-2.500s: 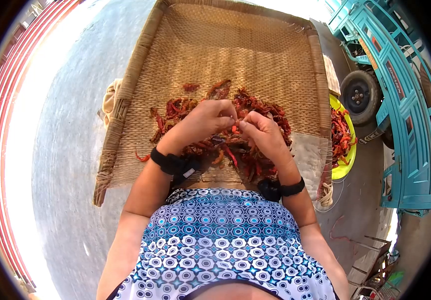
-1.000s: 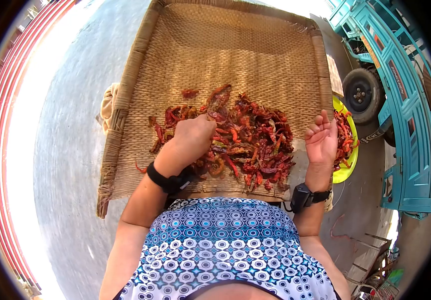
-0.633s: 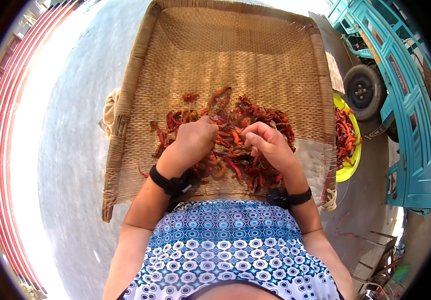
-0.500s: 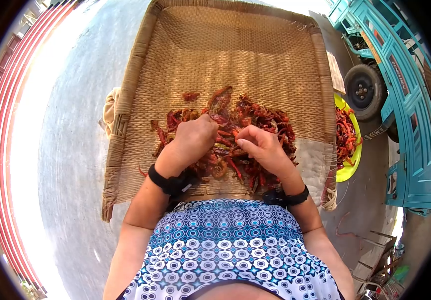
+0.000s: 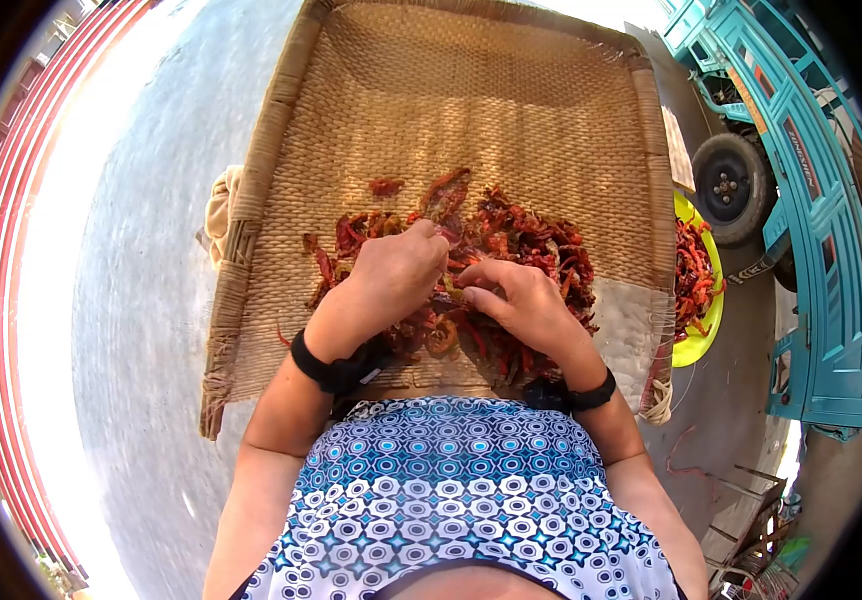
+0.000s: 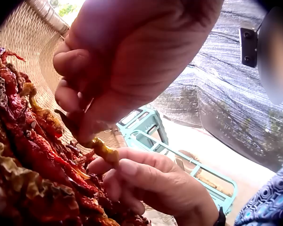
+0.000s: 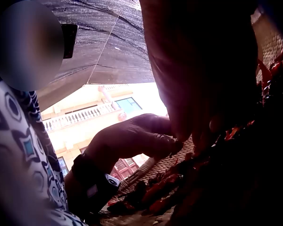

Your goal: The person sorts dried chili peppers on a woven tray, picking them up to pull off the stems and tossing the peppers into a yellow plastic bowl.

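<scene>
In the left wrist view, a yellowish-brown dried chili pepper (image 6: 105, 150) spans the gap between the two hands. My right hand (image 5: 529, 303) pinches one end of it between thumb and fingers. My left hand (image 5: 391, 272) has its fingers curled and pinches the other end, partly hidden by its own shadow. Both hands are close over a heap of red dried chili peppers (image 5: 563, 240) on a woven tray (image 5: 471, 120). The right wrist view is dark, with the left hand's fingertips meeting the right hand's.
A yellow basin (image 5: 689, 348) of red chili peppers stands right of the tray. Beyond it is a turquoise cargo vehicle (image 5: 836, 260) with a black wheel (image 5: 726, 188). A beige cloth (image 5: 221, 215) hangs by the tray's left edge. A metal rack (image 5: 751, 520) stands at lower right.
The right hand was spread near the basin one second ago, then came back left over the heap to the left hand. The left hand stayed at the heap, shifting slightly up and right.
</scene>
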A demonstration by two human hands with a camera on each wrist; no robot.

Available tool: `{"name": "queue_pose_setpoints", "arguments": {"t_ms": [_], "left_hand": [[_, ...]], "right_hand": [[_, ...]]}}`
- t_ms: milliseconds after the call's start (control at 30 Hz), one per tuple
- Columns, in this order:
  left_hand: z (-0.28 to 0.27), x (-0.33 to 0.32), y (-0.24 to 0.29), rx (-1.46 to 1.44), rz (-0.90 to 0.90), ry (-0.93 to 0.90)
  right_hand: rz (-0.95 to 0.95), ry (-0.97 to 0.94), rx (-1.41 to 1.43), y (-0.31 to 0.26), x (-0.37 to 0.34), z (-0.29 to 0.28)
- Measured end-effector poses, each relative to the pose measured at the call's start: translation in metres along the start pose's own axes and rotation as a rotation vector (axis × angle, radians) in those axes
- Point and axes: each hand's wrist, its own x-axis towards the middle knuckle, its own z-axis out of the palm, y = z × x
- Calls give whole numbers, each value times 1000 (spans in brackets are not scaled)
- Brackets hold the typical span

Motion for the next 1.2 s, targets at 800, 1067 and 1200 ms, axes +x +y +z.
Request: {"name": "queue_pose_setpoints", "arguments": {"t_ms": [800, 1067, 1200], "left_hand": [[4, 1, -6, 21, -201, -116], [-2, -3, -3, -20, -151, -94], [4, 2, -5, -161, -36, -40]], "right_hand": [[119, 655, 864, 63, -36, -64], [89, 698, 1211, 62, -37, -72], [199, 146, 683, 22, -17, -33]]}}
